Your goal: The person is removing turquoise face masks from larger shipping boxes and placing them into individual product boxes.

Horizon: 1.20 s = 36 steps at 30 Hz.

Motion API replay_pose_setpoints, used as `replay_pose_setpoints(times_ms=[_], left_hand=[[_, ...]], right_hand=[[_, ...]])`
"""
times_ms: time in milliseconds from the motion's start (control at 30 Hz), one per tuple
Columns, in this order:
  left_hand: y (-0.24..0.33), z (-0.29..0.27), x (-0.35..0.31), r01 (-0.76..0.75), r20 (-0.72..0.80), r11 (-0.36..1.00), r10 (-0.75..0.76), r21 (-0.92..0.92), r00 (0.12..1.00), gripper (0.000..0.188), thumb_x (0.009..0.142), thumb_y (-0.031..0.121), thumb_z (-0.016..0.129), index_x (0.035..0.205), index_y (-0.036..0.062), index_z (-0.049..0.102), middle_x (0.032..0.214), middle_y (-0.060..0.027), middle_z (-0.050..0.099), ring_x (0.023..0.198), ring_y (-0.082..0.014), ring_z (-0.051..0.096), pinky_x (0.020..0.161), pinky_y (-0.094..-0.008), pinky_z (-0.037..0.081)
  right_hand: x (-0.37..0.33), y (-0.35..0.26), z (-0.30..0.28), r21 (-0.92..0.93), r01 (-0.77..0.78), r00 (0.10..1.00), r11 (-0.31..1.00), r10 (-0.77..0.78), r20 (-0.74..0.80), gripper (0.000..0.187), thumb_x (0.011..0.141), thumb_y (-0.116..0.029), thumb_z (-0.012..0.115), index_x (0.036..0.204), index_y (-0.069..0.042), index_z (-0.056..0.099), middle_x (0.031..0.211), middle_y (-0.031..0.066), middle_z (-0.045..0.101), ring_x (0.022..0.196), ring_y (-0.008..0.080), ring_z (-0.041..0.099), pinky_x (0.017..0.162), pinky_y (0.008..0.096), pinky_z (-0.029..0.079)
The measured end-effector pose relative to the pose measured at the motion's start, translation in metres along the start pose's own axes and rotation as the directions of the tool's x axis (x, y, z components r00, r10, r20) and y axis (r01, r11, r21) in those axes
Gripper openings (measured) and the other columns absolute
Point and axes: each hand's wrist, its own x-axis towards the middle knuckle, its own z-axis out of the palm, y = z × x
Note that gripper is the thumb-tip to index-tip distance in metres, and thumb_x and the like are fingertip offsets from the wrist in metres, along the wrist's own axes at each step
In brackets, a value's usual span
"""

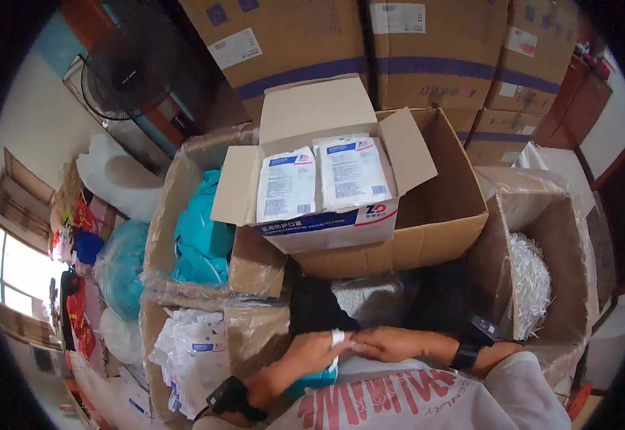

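Over my lap, my left hand and my right hand meet, fingers bent and closed together. What they grip is hidden behind the fingers. A small white strip shows at the left hand's fingers. Just under the hands lies a teal cloth-like piece with a thin white loop, apparently a face mask. Ahead stands an open white-and-blue carton, its flaps spread. Two rows of white packets with blue labels, a left one and a right one, fill it.
That carton rests on a larger open cardboard box. Left, one box holds teal masks; a nearer one holds empty-looking plastic packets. At right, a lined box contains white strips. Stacked cartons and a fan stand behind.
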Motion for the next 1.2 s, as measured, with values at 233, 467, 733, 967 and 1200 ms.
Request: replay_pose_setpoints(times_ms=[233,467,733,967,1200], left_hand=[[-0.019,0.026,0.000,0.077,0.406,0.805,0.211,-0.588,0.889,0.033,0.091,0.033,0.045,0.098,0.0037,0.058,0.082,-0.0047,0.060,0.076,-0.0109,0.053,0.069,-0.0286,0.043],[-0.004,0.048,0.013,0.068,0.516,0.904,0.178,-0.423,0.838,0.028,0.089,0.027,0.047,0.094,0.0017,0.058,0.083,-0.0087,0.061,0.080,-0.0162,0.057,0.074,-0.0301,0.044],[-0.009,0.051,0.015,0.061,0.519,0.906,0.183,-0.418,0.835,0.027,0.089,0.026,0.048,0.092,0.0020,0.059,0.082,-0.0086,0.061,0.079,-0.0164,0.057,0.073,-0.0304,0.044],[-0.013,0.055,0.009,0.042,0.506,0.909,0.193,-0.415,0.841,0.026,0.088,0.025,0.048,0.091,0.0022,0.059,0.081,-0.0085,0.061,0.078,-0.0166,0.057,0.072,-0.0307,0.045],[-0.011,0.057,-0.001,0.043,0.493,0.906,0.189,-0.422,0.850,0.025,0.088,0.024,0.048,0.090,0.0024,0.059,0.081,-0.0084,0.061,0.077,-0.0168,0.057,0.071,-0.0309,0.045]], right_hand=[[-0.001,-0.033,-0.022,-0.362,0.100,0.968,0.927,-0.006,0.251,0.030,0.088,-0.033,0.042,0.091,-0.006,0.055,0.086,0.0175,0.060,0.084,0.0391,0.055,0.069,0.0449,0.044],[-0.051,-0.034,-0.052,-0.105,-0.052,0.771,0.993,0.107,0.628,0.026,0.088,-0.022,0.046,0.102,-0.001,0.050,0.100,0.0168,0.057,0.094,0.0266,0.054,0.078,0.0351,0.041],[-0.086,-0.050,-0.060,0.080,-0.254,0.798,0.964,0.162,0.581,0.029,0.089,-0.018,0.046,0.111,0.001,0.046,0.101,0.0131,0.057,0.093,0.0150,0.050,0.081,0.0320,0.040],[-0.121,-0.030,-0.070,0.046,-0.522,0.678,0.851,0.382,0.628,0.037,0.095,-0.031,0.030,0.099,0.002,0.047,0.085,0.0041,0.052,0.084,0.0108,0.044,0.080,0.0284,0.039],[-0.155,0.026,-0.085,-0.039,-0.497,0.459,0.867,0.301,0.836,0.024,0.092,-0.025,0.040,0.092,-0.003,0.048,0.082,0.0009,0.044,0.081,0.0134,0.042,0.075,0.0292,0.039]])
